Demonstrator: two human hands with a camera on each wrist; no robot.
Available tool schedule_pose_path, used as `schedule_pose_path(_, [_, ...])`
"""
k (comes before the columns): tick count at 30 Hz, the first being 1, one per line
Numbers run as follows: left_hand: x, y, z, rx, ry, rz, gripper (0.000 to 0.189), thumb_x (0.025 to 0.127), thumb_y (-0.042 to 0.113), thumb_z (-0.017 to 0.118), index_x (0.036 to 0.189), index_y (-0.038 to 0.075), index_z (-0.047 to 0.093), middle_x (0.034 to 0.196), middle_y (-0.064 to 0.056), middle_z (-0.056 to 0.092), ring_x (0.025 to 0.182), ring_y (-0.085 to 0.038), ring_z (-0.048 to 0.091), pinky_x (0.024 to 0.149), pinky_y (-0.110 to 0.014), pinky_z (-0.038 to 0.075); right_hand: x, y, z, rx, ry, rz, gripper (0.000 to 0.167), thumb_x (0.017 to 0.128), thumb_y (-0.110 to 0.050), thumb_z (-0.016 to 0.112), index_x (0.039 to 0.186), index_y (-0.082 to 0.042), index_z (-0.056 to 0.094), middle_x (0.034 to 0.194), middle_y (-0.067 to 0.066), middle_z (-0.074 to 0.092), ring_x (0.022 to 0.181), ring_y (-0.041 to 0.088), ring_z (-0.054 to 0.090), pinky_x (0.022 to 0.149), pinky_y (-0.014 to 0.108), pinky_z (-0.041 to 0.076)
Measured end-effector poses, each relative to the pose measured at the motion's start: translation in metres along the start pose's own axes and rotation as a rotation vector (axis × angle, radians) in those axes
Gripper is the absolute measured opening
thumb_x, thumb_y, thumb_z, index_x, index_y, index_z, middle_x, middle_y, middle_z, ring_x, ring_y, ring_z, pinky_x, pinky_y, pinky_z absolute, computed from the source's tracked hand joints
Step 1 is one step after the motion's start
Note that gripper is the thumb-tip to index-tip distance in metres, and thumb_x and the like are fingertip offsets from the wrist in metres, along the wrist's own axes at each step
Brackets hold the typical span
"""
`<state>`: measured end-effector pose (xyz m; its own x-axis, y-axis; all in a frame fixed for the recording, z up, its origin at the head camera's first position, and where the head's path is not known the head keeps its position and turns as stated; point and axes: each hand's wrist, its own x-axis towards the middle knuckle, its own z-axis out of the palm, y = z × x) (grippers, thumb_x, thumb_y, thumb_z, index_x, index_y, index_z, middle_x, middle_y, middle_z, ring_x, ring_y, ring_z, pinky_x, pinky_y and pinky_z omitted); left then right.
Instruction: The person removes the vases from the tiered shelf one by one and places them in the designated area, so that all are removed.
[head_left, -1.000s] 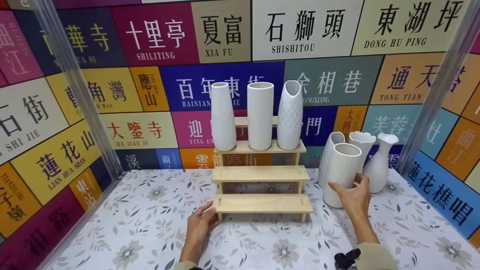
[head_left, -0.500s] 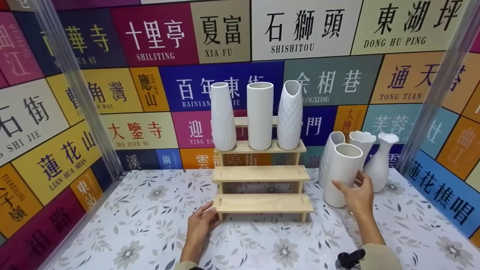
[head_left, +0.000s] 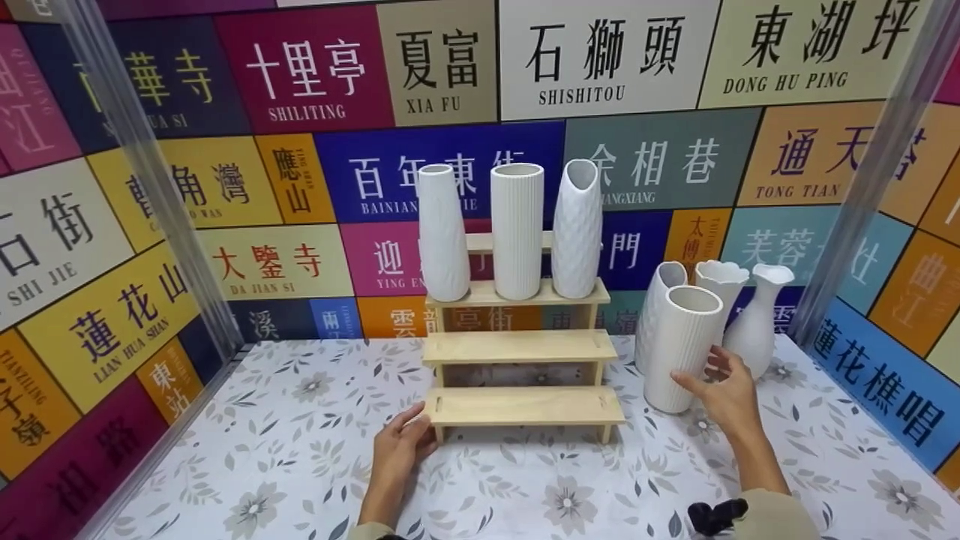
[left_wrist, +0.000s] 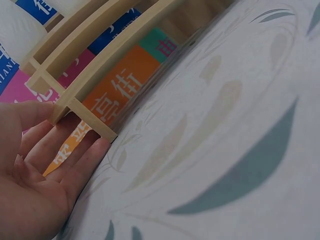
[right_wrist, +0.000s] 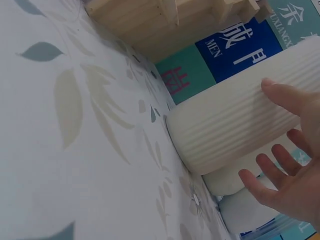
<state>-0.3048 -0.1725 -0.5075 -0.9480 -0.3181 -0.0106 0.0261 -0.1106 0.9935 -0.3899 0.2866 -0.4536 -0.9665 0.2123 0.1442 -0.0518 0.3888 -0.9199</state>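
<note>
A three-step wooden display stand point(head_left: 525, 409) stands on the patterned cloth. My left hand point(head_left: 397, 454) holds the front left corner of its lowest step; in the left wrist view the thumb point(left_wrist: 37, 114) lies on the edge and the fingers reach under the step. To the right, a ribbed white cylindrical vase point(head_left: 679, 352) stands upright on the cloth. Beside it is my right hand point(head_left: 727, 397), fingers spread and loose; the right wrist view shows its thumb point(right_wrist: 280, 95) over the vase's side and the other fingers apart from it.
On the top step stand a slim tapered vase point(head_left: 444, 240), a ribbed vase point(head_left: 517, 240) and a slant-mouthed textured vase point(head_left: 577, 240). Behind the right-hand vase are another slant-mouthed vase point(head_left: 651, 330), a scalloped-rim vase point(head_left: 720, 276) and a narrow-necked vase point(head_left: 754, 330). Sign-covered walls enclose the table.
My right hand has loosened from the ribbed vase and drawn back to the right. The vase stays in place. My left hand keeps its place at the stand.
</note>
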Motion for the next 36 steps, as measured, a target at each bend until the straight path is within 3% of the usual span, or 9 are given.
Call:
schedule_pose_path(8, [0.000, 0.000, 0.000, -0.007, 0.003, 0.004, 0.047, 0.098, 0.017, 0.064, 0.139, -0.003, 0.055, 0.125, -0.026, 0.068, 0.102, -0.022, 0.071, 0.080, -0.032, 0.063, -0.001, 0.000, 0.000, 0.007, -0.039, 0.013, 0.093, 0.089, -0.037, 0.076, 0.158, -0.003, 0.024, 0.155, 0.021, 0.038, 0.137, 0.033, 0.044, 0.083, 0.006, 0.039])
schedule_pose_path(20, [0.000, -0.001, -0.001, 0.001, -0.014, 0.017, 0.047, 0.098, 0.018, 0.064, 0.138, -0.005, 0.055, 0.126, -0.028, 0.066, 0.102, -0.021, 0.071, 0.082, -0.033, 0.063, -0.003, -0.003, -0.003, -0.006, -0.034, 0.031, 0.090, 0.091, -0.035, 0.075, 0.158, -0.004, 0.024, 0.158, 0.023, 0.037, 0.139, 0.035, 0.044, 0.086, 0.009, 0.040])
schedule_pose_path(25, [-0.001, 0.000, 0.000, 0.009, -0.008, 0.014, 0.048, 0.098, 0.019, 0.064, 0.139, -0.004, 0.054, 0.125, -0.027, 0.067, 0.101, -0.022, 0.072, 0.081, -0.032, 0.063, -0.006, -0.019, -0.009, 0.091, -0.028, 0.043, 0.087, 0.093, -0.033, 0.071, 0.160, -0.007, 0.021, 0.160, 0.019, 0.033, 0.143, 0.033, 0.039, 0.081, 0.003, 0.042])
schedule_pose_path(29, [0.000, 0.000, 0.000, 0.019, 0.004, 0.016, 0.047, 0.098, 0.019, 0.063, 0.139, -0.004, 0.055, 0.122, -0.024, 0.070, 0.098, -0.020, 0.072, 0.079, -0.031, 0.064, -0.011, -0.048, -0.017, 0.175, 0.032, 0.062, 0.082, 0.094, -0.032, 0.070, 0.160, -0.014, 0.024, 0.163, 0.014, 0.031, 0.148, 0.030, 0.034, 0.107, 0.023, 0.047])
schedule_pose_path(32, [0.000, 0.000, 0.000, 0.013, 0.003, 0.021, 0.047, 0.098, 0.018, 0.063, 0.139, -0.005, 0.054, 0.122, -0.025, 0.069, 0.098, -0.020, 0.072, 0.079, -0.032, 0.064, -0.018, -0.069, -0.022, 0.185, 0.073, 0.074, 0.081, 0.094, -0.037, 0.070, 0.160, -0.020, 0.026, 0.165, 0.009, 0.029, 0.151, 0.029, 0.031, 0.123, 0.044, 0.035])
schedule_pose_path(36, [-0.001, 0.000, 0.000, 0.016, -0.007, 0.029, 0.048, 0.098, 0.018, 0.064, 0.139, -0.006, 0.054, 0.123, -0.028, 0.068, 0.100, -0.022, 0.072, 0.080, -0.032, 0.064, -0.028, -0.089, -0.026, 0.205, 0.093, 0.052, 0.077, 0.095, -0.041, 0.067, 0.159, -0.026, 0.028, 0.167, 0.003, 0.027, 0.153, 0.027, 0.029, 0.124, 0.049, 0.030])
